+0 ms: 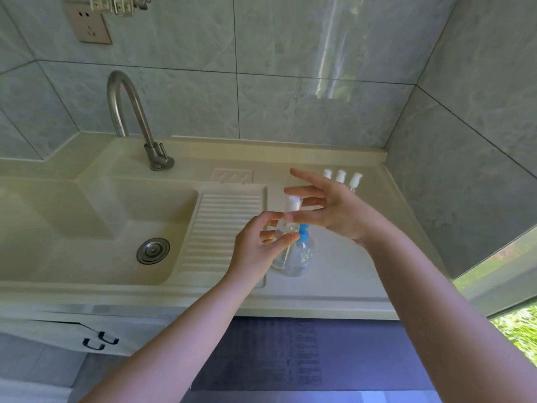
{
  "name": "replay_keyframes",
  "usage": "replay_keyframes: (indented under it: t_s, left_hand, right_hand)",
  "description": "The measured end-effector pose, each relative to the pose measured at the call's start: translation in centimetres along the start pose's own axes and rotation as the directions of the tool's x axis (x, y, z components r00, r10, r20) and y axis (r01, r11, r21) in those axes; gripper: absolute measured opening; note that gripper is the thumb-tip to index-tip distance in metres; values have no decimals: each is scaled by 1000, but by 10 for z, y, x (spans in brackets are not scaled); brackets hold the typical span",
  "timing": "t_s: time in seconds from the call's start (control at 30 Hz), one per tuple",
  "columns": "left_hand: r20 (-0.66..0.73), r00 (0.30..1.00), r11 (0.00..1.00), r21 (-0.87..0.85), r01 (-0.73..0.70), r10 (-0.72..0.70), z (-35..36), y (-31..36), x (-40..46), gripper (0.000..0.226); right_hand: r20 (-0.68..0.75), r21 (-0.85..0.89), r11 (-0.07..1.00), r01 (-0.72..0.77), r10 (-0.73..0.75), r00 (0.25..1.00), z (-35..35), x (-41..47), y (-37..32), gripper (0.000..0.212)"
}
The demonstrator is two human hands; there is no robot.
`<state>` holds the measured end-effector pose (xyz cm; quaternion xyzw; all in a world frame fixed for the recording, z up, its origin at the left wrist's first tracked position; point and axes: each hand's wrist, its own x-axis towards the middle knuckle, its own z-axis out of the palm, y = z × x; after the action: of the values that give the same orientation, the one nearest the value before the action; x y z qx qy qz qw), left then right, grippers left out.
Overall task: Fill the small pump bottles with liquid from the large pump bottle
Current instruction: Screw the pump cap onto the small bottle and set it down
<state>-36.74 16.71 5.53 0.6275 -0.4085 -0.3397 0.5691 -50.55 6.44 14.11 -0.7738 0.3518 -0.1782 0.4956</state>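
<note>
Head view, left hand (255,248) grip pinching small pump bottle (286,228), right hand (328,205) fingers spread wide above.

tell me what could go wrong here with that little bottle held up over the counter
1. The left hand only pinches the small clear bottle with the white pump cap by its fingertips, while the right hand is spread open at the cap; it might slip.
2. It hangs right above the large clear bottle with the blue pump; a drop could topple that.
3. Three small white-capped bottles stand behind the right hand and could get knocked.
</note>
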Motion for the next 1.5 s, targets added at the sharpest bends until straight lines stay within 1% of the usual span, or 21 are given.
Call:
replay_keyframes:
  t_s: [0.03,0.07,0.17,0.23,0.3,0.4,0.5,0.6,0.7,0.73,0.8,0.87,0.97,1.03,1.07,1.1,1.17,1.23,1.33,1.4,1.5]
  left_hand:
    - [-1,1000,1000,4,-2,2,-1,0,0,34]
    - [1,1000,1000,13,-4,4,-1,-1,1,35]
    - [19,1000,1000,10,-2,2,-1,-1,0,32]
    - [19,1000,1000,5,9,-9,1,-1,-1,32]
    - [9,1000,1000,-2,14,-14,2,-1,-2,33]
    - [-9,1000,1000,27,-7,8,2,-1,-2,31]
    - [-3,999,997,62,-36,37,2,1,-3,32]
    - [82,997,994,107,-26,17,-1,2,1,40]
    - [205,978,975,220,-9,-37,-8,2,6,44]
    - [224,974,969,246,-19,-37,-9,4,6,44]
    - [196,981,969,244,-43,-6,-8,5,5,37]
    - [130,991,972,228,-63,34,-4,5,3,28]
    - [48,997,972,223,-74,64,2,1,1,27]
    - [23,997,971,226,-77,74,4,-1,2,24]
    - [25,997,972,221,-77,73,4,-1,2,25]
    - [34,997,975,210,-74,68,5,0,2,26]
    - [47,997,980,188,-67,59,5,2,3,27]
    - [41,997,980,186,-76,69,5,5,3,26]
    - [10,995,979,174,-104,104,6,7,2,24]
    - [-20,993,979,169,-114,119,7,7,1,23]
    - [-33,993,980,171,-105,112,8,6,2,21]
  right_hand:
    - [37,6,1000,-18,18,999,-2,-1,0,84]
    - [48,-3,999,-34,34,998,-2,-1,0,79]
    - [8,0,999,-48,48,999,3,-3,4,45]
    - [-22,49,998,-44,45,999,6,-4,8,34]
    - [-65,66,997,-38,43,997,9,-3,11,33]
    - [-147,45,999,-9,15,989,15,-4,14,38]
    - [-154,82,997,3,10,988,17,-4,14,37]
    - [-94,118,993,-23,34,995,10,-5,12,30]
    - [-45,150,989,-19,26,999,1,-5,8,29]
    - [-36,155,988,-16,22,999,0,-5,7,29]
    - [-34,159,987,-8,14,999,-3,-4,6,29]
    - [-60,153,988,1,9,998,-3,-4,7,28]
    - [-142,127,992,19,0,990,3,-4,11,25]
    - [-190,110,993,36,-14,982,6,-4,13,24]
    - [-187,112,993,32,-11,982,5,-4,14,25]
    - [-154,123,992,15,4,988,3,-4,12,28]
    - [-44,148,988,-37,44,998,-3,-4,8,38]
    - [5,160,986,-53,53,999,-5,-3,4,37]
    - [-68,160,987,-26,38,997,-2,-1,3,25]
    - [-111,135,991,-17,32,993,1,0,3,23]
    - [-110,126,992,-28,42,993,2,-2,3,25]
